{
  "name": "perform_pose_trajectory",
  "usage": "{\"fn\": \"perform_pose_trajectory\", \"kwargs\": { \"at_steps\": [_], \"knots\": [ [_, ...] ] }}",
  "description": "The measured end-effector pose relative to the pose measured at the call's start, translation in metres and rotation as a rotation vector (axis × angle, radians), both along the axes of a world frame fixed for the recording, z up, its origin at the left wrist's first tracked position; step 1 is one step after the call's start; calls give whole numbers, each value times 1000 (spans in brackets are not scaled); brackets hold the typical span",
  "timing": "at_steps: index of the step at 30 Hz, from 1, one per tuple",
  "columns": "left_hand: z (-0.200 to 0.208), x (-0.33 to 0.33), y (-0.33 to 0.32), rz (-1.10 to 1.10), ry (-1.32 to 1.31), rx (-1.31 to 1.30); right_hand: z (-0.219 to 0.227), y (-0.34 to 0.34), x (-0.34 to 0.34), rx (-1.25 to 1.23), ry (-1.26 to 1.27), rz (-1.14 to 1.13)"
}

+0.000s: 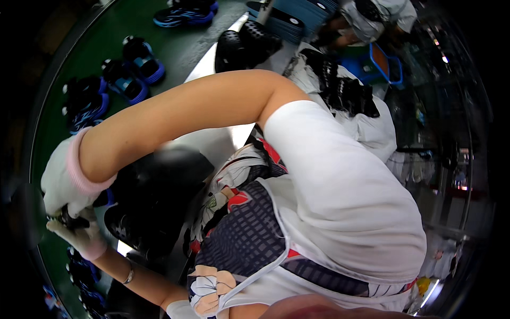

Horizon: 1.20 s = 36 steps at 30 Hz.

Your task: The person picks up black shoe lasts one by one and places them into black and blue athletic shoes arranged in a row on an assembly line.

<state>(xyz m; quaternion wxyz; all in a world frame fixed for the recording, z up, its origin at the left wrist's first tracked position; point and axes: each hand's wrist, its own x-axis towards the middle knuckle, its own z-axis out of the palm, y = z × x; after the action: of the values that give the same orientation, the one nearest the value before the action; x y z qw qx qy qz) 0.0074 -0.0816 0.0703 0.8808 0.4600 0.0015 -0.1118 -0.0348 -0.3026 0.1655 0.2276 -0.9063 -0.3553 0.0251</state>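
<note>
Both of my arms reach to the left edge of the head view, over a green surface. My right hand, in a pale glove with a pink cuff, is closed with its fingertips on a small dark object. Just below it, my left hand, also gloved, pinches the same object from the other side. Most of that object is hidden by the fingers, and its kind cannot be made out. Black sneakers with blue-purple soles stand beyond my right wrist. More dark shoes lie nearer, below my left hand.
Between my arms sits a large black item, partly blurred. Black shoes rest on a pale ledge. Farther right are a white cloth or bag with black pieces, a blue bin, stacked blue trays and another person.
</note>
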Motion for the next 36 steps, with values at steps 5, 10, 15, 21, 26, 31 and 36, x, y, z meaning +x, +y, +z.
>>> {"fn": "perform_pose_trajectory", "kwargs": {
  "at_steps": [5, 10, 15, 21, 26, 31, 36],
  "knots": [
    [-40, 11, 18, 137, -226, 54, -13, 27, 16, -64, 103, -110],
    [-13, -10, 27, 144, -292, 49, 3, 61, 28, -120, 114, -100],
    [-12, -15, 42, 186, -238, -101, -19, 96, 52, 3, -41, -13],
    [-53, -31, 64, 324, -83, 508, -28, 118, 67, -273, 130, -57],
    [-118, -29, 53, 662, -377, 1313, -38, 116, 89, -474, 303, -115],
    [-141, -21, 49, 729, -365, 1297, -42, 140, 107, -522, 548, -204],
    [-127, -24, 47, 710, -355, 1298, -44, 163, 132, -484, 654, -238]
  ]
}}
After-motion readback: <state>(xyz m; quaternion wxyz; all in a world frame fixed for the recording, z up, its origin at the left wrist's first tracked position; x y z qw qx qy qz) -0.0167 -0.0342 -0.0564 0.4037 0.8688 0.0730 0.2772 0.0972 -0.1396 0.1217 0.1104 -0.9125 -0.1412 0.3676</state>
